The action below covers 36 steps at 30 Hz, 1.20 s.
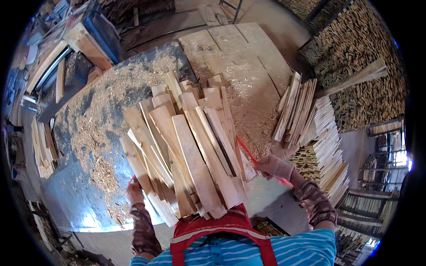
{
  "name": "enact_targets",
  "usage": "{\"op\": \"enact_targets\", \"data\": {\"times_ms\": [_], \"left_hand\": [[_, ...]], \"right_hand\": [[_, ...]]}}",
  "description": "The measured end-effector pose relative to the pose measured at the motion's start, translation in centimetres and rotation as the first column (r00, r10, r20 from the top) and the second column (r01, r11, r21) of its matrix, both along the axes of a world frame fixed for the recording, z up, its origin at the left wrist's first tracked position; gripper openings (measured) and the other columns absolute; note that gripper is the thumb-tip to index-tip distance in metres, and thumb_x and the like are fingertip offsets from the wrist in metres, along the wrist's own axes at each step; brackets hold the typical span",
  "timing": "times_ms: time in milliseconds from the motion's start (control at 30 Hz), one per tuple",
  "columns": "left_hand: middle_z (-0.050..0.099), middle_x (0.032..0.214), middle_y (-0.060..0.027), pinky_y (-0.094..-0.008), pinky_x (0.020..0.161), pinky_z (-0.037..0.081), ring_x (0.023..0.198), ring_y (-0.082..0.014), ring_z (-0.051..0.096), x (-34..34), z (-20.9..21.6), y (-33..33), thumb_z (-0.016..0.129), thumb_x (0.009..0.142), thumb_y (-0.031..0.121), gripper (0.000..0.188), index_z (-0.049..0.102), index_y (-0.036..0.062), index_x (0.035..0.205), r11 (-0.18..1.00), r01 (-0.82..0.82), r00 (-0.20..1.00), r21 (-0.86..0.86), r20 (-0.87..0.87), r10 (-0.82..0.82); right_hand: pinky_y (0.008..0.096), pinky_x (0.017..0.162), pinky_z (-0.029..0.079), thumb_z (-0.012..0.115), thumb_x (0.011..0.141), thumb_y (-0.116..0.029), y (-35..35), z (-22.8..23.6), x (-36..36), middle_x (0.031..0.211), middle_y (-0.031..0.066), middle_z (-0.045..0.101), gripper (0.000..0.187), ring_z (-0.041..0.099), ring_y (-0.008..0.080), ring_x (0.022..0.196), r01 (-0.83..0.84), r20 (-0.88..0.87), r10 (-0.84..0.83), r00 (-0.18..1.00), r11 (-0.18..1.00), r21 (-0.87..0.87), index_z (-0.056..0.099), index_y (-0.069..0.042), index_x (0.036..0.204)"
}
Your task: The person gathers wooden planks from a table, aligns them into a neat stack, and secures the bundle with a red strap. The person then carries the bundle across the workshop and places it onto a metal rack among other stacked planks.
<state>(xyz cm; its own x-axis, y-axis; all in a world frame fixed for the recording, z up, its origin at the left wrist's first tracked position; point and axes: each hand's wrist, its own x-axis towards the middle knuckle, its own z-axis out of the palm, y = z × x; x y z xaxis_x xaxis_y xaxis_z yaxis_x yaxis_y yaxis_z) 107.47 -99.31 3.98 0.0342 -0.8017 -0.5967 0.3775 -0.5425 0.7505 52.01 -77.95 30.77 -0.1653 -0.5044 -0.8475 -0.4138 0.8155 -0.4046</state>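
Note:
A heap of rough wooden slats (191, 150) lies in front of me, roughly lengthwise, with its near ends against my red apron (217, 228). My right hand (275, 167), in a pale work glove, is closed on a thin red strap (246, 149) at the right side of the heap. One end of the strap runs forward to the slats; another stretch trails past the wrist. At the heap's near left, my left hand (135, 193) is also gloved and closed, with a bit of red strap at its fingers. Any strap under the slats is hidden.
Sawdust and shavings (97, 146) cover much of the metal worktable (66, 190). Smaller slat bundles sit at its right (295, 111) and left (43, 148). A machine (88, 40) stands far left. Stacked slats (328, 150) and a tall wood pile (355, 57) rise at right.

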Motion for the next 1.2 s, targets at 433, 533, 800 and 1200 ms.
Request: {"op": "enact_targets", "data": {"times_ms": [433, 533, 800, 1200], "left_hand": [[0.041, 0.065, 0.0054, -0.0357, 0.075, 0.057, 0.055, -0.0079, 0.048, -8.6, 21.6, 1.8, 0.055, 0.094, 0.03, 0.022, 0.056, 0.0119, 0.08, 0.67, 0.712, 0.647, 0.207, 0.175, -0.742], [0.039, 0.061, 0.0041, -0.0299, 0.068, 0.054, 0.053, -0.0069, 0.045, -15.6, 26.5, 1.3, 0.057, 0.093, 0.025, 0.025, 0.054, 0.0078, 0.075, 0.614, 0.78, 0.569, 0.122, 0.272, -0.776], [0.06, 0.07, -0.0042, -0.0228, 0.059, 0.053, 0.054, -0.0099, 0.057, -39.4, 35.9, 3.7, 0.058, 0.092, 0.016, 0.02, 0.062, -0.0033, 0.088, 0.39, 0.916, 0.401, -0.091, 0.246, -0.883], [0.062, 0.067, -0.0054, -0.026, 0.048, 0.052, 0.056, -0.0126, 0.063, -37.4, 32.3, 4.8, 0.06, 0.09, 0.02, 0.021, 0.062, 0.0016, 0.08, 0.578, 0.812, 0.491, 0.083, 0.437, -0.753]], "right_hand": [[0.0257, 0.045, 0.044, 0.062, 0.093, -0.025, -10.2, 1.7, 2.8, 0.054, -0.0016, 0.05, 0.023, 0.047, 0.008, 0.045, 0.466, 0.659, -0.101, 0.745, 0.786, -0.407, 0.066, -0.004, 0.086], [0.0274, 0.044, 0.042, 0.063, 0.091, -0.023, -11.0, 1.2, 1.5, 0.056, 0.0001, 0.053, 0.021, 0.046, 0.0084, 0.044, 0.493, 0.752, -0.109, 0.65, 0.814, -0.307, 0.063, -0.005, 0.08], [0.0326, 0.052, 0.053, 0.065, 0.087, -0.023, -8.3, -3.5, -7.9, 0.055, -0.0004, 0.051, 0.02, 0.05, 0.0111, 0.046, 0.602, 0.654, -0.3, 0.695, 0.74, -0.301, 0.065, -0.004, 0.081], [0.0341, 0.046, 0.048, 0.059, 0.085, -0.019, -7.6, -3.1, -6.0, 0.059, 0.0051, 0.053, 0.018, 0.052, 0.0174, 0.047, 0.425, 0.539, -0.107, 0.835, 0.748, -0.51, 0.058, -0.003, 0.077]]}}
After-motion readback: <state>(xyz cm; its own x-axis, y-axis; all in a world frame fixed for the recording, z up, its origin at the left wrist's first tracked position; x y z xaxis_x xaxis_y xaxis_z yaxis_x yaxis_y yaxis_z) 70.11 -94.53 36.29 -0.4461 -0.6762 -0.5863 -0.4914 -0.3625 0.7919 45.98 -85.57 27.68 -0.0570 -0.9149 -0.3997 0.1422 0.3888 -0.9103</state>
